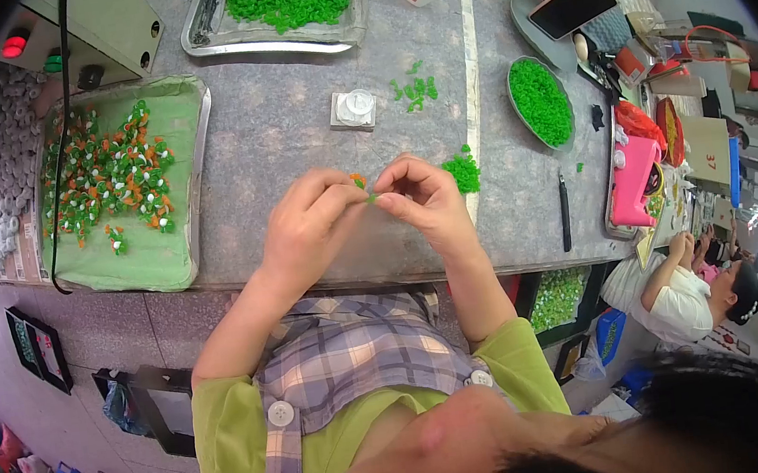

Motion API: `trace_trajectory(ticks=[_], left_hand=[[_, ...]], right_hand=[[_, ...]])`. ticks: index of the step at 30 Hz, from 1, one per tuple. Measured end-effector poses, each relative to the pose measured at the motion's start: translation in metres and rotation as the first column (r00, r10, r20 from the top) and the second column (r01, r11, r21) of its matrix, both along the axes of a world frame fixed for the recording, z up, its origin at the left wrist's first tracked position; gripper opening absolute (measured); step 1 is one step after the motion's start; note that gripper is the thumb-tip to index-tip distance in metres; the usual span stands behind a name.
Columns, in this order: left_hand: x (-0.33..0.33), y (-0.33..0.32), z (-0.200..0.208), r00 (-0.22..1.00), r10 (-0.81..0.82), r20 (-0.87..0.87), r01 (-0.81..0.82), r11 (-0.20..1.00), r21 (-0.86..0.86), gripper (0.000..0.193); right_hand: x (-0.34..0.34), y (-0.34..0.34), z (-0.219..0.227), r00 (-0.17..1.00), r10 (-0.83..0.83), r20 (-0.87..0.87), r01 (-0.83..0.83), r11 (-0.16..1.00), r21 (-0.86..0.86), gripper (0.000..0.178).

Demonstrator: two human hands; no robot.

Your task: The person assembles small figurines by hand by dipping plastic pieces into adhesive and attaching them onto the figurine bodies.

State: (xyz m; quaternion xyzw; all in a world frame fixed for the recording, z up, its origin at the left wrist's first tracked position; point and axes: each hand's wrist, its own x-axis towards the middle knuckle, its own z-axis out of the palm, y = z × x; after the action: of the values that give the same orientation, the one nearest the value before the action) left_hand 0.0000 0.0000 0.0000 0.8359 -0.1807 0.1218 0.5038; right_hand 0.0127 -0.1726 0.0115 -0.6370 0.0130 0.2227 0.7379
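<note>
My left hand (306,226) and my right hand (426,198) meet over the grey table (288,97), fingertips pinched close together. In the left fingers is a small orange-and-green plastic piece (358,181). A tiny green piece (372,199) shows between the two hands, pinched by the right fingers; its exact shape is too small to tell. Just right of my right hand lies a heap of small green pieces (462,173). Beyond the hands sits a white round-topped fixture (355,106) on a square base, with loose green pieces (417,93) beside it.
At left, a green-lined tray (143,259) holds many orange, green and white assembled pieces. A metal tray (283,47) of green pieces stands at the back. To the right are a bowl (564,141) of green bits, a black pen-like tool (565,215) and a phone (572,6). Another person (676,296) sits farther right.
</note>
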Motion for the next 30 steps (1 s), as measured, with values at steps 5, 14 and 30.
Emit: trace_trajectory(ticks=[5, 14, 30], left_hand=[[0.002, 0.002, -0.001, 0.998, 0.011, 0.066, -0.014, 0.999, 0.046, 0.018], [0.001, 0.004, 0.005, 0.942, 0.077, -0.327, -0.112, 0.990, -0.089, 0.031], [0.011, 0.017, 0.007, 0.821, -0.064, -0.568, 0.054, 0.998, -0.034, 0.023]], right_hand=[[0.003, 0.004, 0.000, 0.966, 0.100, 0.237, -0.030, 0.959, -0.282, 0.011], [0.052, 0.000, 0.008, 0.902, 0.014, 0.431, 0.183, 0.893, -0.412, 0.009], [0.087, 0.013, 0.009, 0.763, 0.345, 0.547, 0.268, 0.602, -0.752, 0.008]])
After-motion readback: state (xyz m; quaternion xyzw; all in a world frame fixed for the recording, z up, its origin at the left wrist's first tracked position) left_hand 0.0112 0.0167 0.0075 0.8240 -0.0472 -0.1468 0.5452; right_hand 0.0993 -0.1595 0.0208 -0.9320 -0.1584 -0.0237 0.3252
